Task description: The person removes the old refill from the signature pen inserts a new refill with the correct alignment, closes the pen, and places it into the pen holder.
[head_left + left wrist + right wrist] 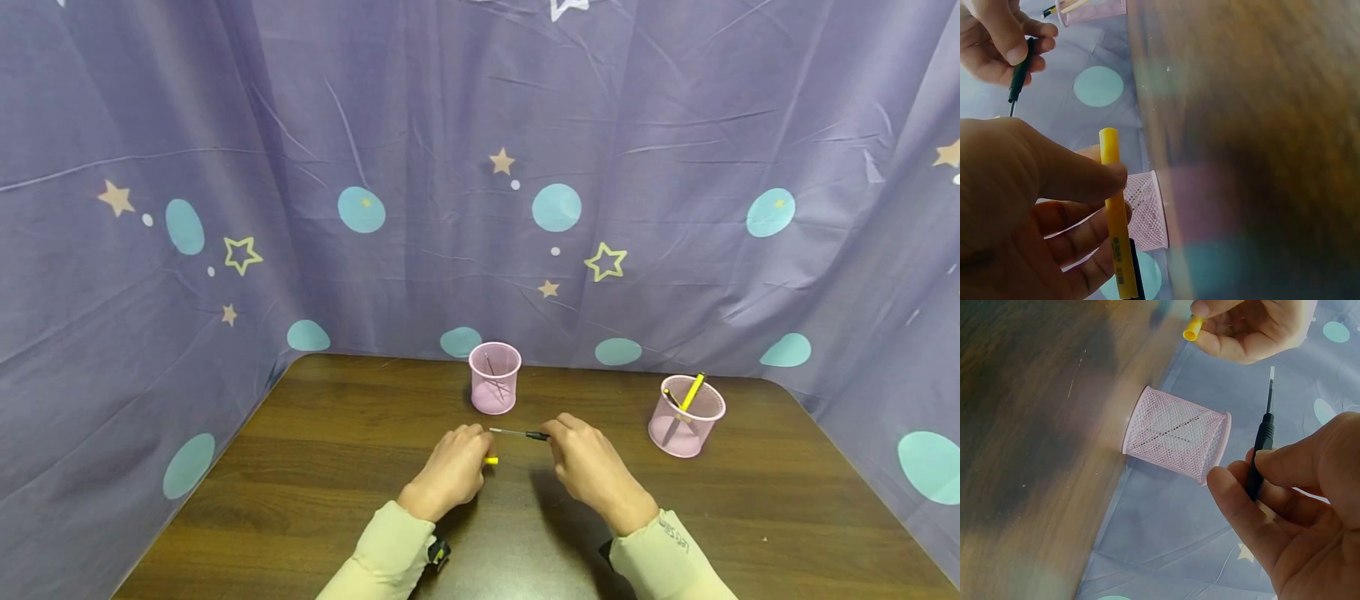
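Note:
My left hand (452,467) pinches a yellow pen barrel (1119,240) between thumb and fingers. The barrel has a black clip, and its open, hollow end (1190,334) shows in the right wrist view. Between the thumb and fingers of my right hand (592,468) is a black pen grip section (1264,436), with a slim refill (1270,390) sticking out toward the left hand. The refill's pale tip is close to the left fingers in the head view, apart from the barrel. Both hands are over the table, in front of a pink mesh pen cup (494,396).
A second pink mesh cup (678,433) stands at the right, holding yellow pens (693,392) with black ends. The wooden table (337,442) ends at a purple curtain (420,108) with stars and dots, which hangs behind and at both sides.

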### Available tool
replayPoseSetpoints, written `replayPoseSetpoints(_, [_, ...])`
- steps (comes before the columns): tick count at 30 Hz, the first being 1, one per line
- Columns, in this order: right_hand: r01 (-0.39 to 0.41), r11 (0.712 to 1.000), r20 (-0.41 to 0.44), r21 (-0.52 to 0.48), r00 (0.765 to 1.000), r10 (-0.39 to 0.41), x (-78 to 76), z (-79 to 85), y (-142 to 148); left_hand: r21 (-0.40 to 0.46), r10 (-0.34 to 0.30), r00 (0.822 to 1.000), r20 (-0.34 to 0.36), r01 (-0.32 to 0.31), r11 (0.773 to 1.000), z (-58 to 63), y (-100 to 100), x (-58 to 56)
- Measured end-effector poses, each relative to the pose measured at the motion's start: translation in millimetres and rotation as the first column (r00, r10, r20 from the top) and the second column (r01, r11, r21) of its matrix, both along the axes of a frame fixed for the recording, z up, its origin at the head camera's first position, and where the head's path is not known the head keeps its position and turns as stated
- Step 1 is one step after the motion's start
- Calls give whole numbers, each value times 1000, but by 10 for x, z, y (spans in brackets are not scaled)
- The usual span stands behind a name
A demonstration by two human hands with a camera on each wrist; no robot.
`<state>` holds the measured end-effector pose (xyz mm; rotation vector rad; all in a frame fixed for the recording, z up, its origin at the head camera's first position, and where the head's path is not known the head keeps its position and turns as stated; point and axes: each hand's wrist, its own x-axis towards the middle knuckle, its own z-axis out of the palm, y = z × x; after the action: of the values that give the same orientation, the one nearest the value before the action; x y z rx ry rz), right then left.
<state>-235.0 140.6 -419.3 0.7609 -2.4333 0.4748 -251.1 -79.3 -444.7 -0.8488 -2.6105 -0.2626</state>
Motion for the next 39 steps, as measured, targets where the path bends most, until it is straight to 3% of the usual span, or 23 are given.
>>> replayPoseSetpoints(10, [3,1000,9,0,1000,-3,7,6,-5,1,-19,999,27,19,1000,-32,-22,-3])
replayPoseSetpoints(27, [2,1000,15,4,1000,-2,12,9,-10,48,-34,987,158,27,998,-57,-75,-32])
replayPoseSetpoints(39, [3,1000,20,11,1000,-3,6,2,-18,45,-46,981,188,38,998,-75,-91,-25])
